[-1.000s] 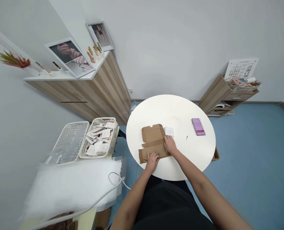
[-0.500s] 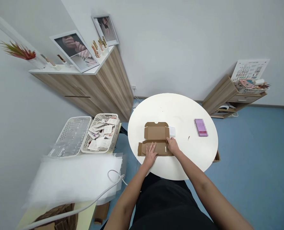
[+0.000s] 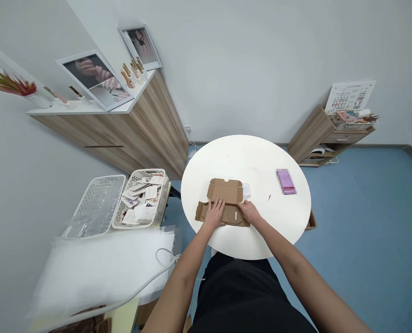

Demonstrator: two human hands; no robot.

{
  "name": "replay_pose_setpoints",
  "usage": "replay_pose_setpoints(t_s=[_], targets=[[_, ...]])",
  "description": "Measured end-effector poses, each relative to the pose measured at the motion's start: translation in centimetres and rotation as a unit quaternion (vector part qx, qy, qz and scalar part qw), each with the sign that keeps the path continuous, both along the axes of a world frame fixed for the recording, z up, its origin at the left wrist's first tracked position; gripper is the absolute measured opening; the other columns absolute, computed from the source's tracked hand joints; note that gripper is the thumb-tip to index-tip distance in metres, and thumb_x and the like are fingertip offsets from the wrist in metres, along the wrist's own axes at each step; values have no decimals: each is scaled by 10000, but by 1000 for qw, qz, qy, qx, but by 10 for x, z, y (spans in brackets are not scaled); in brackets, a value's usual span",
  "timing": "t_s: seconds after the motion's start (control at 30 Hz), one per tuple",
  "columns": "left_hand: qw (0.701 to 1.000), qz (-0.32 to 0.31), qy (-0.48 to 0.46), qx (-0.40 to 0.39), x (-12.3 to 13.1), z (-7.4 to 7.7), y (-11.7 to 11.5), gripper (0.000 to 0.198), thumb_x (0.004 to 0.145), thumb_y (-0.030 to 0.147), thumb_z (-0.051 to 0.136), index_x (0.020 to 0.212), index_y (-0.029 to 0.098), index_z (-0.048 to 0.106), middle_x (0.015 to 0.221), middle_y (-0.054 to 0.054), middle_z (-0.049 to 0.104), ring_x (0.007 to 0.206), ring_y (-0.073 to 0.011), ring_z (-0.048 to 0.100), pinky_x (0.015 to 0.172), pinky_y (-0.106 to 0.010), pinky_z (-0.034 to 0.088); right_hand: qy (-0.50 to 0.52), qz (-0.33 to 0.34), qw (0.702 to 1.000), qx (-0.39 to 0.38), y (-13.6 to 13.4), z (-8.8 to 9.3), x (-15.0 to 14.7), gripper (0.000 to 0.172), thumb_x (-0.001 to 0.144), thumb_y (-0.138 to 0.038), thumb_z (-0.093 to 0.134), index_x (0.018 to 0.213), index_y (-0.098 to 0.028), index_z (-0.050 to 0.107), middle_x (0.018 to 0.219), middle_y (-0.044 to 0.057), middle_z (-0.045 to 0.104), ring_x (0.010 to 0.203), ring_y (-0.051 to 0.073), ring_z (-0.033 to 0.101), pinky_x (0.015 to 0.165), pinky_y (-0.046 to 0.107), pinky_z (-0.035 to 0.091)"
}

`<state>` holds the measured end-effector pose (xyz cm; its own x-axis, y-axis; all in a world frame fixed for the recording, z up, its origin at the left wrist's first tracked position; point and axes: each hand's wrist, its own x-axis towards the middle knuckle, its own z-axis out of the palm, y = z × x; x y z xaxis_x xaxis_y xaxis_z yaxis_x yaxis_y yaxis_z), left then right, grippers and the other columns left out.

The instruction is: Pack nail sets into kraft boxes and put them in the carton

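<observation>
On the round white table, a flat cardboard mailer box sits right in front! The left hand presses down, fingers spread wide across the near panel; the right hand comes in at the right end, fingers close together, grip impossible to call, with a white pad just beside the box.

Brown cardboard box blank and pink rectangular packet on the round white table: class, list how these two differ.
The brown cardboard box blank is plain kraft brown; the pink rectangular packet is pink, its detail pixelated. The blank looks clearly larger than the packet. The blank lies opened out with unfolded flaps, under the left hand and right hand, while the packet lies apart from it, untouched. Both rest on the round white table.
</observation>
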<state>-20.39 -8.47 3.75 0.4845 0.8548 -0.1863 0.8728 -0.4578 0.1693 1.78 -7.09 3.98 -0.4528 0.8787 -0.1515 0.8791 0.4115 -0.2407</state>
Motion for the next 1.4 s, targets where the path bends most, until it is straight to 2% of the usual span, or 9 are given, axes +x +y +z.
replay_pose_setpoints(t_s=[0.13, 0.2, 0.33, 0.63, 0.77, 0.93, 1.07, 1.2, 1.4], targets=[[999, 49, -20, 11, 6, -4, -9, 1085, 662, 509, 756, 1519, 153, 195, 1554, -202, 291, 1435, -372, 249, 1176, -576, 99, 25, -168, 985, -15, 1, 2, -3, 200, 883, -118, 443, 1021, -179, 574, 830, 53, 657, 829, 210, 540, 696, 289, 318], [997, 77, -27, 15, 12, -5, -15, 1092, 645, 493, 775, 1510, 127, 217, 1540, -217, 311, 1420, -379, 271, 1173, -553, 149, 19, -211, 977, -39, 5, 5, -6, 170, 888, -170, 464, 974, -192, 610, 819, 50, 663, 849, 211, 552, 708, 290, 325], [992, 117, -46, 19, 23, -9, -27, 1039, 686, 520, 736, 1502, 108, 242, 1514, -228, 346, 1396, -386, 304, 1165, -544, 182, -27, -202, 977, -57, 11, 10, -17, 219, 894, -210, 475, 809, -180, 674, 875, 107, 690, 940, 249, 555, 745, 331, 335], [990, 132, -38, 39, 25, -13, -37, 1006, 713, 591, 695, 1491, 98, 290, 1491, -233, 372, 1360, -404, 338, 1145, -564, 212, 4, -145, 987, -63, 2, 27, -21, 173, 889, -203, 518, 879, -203, 691, 988, 93, 690, 996, 245, 538, 754, 309, 372], [989, 128, -53, 52, 23, -15, -37, 991, 728, 618, 667, 1500, 137, 275, 1479, -220, 395, 1340, -407, 359, 1127, -572, 227, 0, -227, 973, -42, -14, 38, -2, 267, 958, -234, 405, 933, -179, 666, 976, 105, 681, 933, 213, 590, 719, 285, 389], [990, 131, -21, 42, 24, -9, -37, 971, 739, 605, 659, 1500, 138, 276, 1494, -205, 383, 1349, -388, 351, 1133, -549, 221, -40, -283, 938, -194, -36, 40, -3, 335, 953, -379, 425, 933, -155, 674, 979, 132, 696, 884, 237, 660, 675, 297, 420], [991, 135, 12, 25, 29, -1, -38, 1000, 710, 568, 709, 1494, 116, 282, 1501, -209, 369, 1361, -376, 335, 1140, -529, 222, -12, -323, 914, -246, -35, 36, -18, 298, 929, -373, 464, 987, -166, 670, 1032, 117, 702, 924, 231, 671, 674, 289, 448], [991, 130, -6, 0, 23, 3, -35, 1017, 699, 567, 726, 1501, 156, 256, 1509, -197, 355, 1374, -375, 323, 1146, -524, 217, -27, -292, 928, -230, -27, 33, -28, 211, 899, -230, 494, 995, -165, 670, 1035, 116, 701, 942, 228, 670, 701, 292, 458], [995, 53, -46, -66, -4, 10, -26, 1059, 641, 534, 796, 1490, 228, 241, 1521, -152, 350, 1396, -348, 310, 1149, -494, 243, -17, -257, 945, -202, -28, 32, -22, 205, 921, -237, 467, 944, -171, 659, 1011, 110, 683, 964, 224, 638, 757, 298, 449]])
